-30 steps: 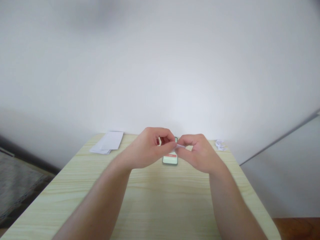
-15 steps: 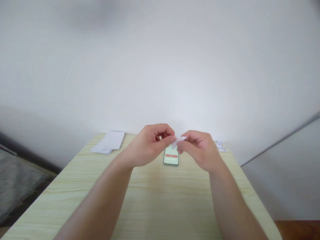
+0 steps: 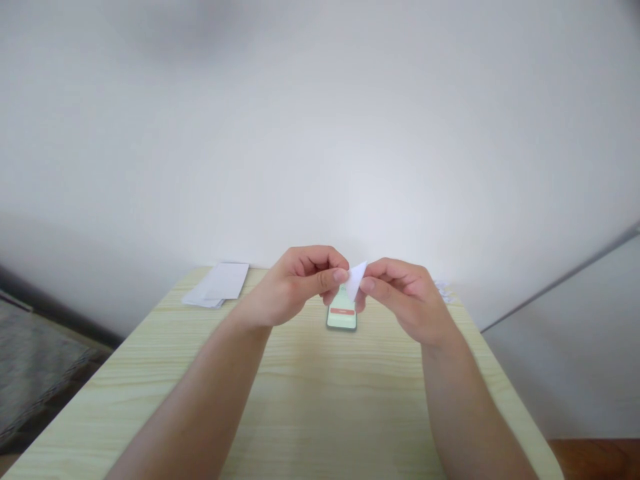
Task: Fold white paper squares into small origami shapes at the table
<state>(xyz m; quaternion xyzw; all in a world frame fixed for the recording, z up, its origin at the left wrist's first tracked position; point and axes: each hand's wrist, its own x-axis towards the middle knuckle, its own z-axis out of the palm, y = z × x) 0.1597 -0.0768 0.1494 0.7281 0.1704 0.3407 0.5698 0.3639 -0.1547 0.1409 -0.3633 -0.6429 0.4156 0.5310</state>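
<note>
A small white piece of folded paper (image 3: pixel 356 280), roughly triangular, is held up between my two hands above the table. My left hand (image 3: pixel 305 283) pinches its left corner between thumb and fingertips. On the other side, the thumb and fingers of my right hand (image 3: pixel 403 293) close on its right edge. Behind and below the paper lies a phone (image 3: pixel 342 319), its lit screen showing a red bar; the hands and paper cover its upper part.
Sheets of white paper (image 3: pixel 220 283) lie stacked at the table's back left. Several small white paper pieces (image 3: pixel 443 291) sit at the back right, partly behind my right hand. The pale wood table (image 3: pixel 320 400) meets a white wall (image 3: pixel 320 133).
The folded paper has turned so that one point faces up, and more of its face shows. My hands have drawn slightly apart, both still gripping it.
</note>
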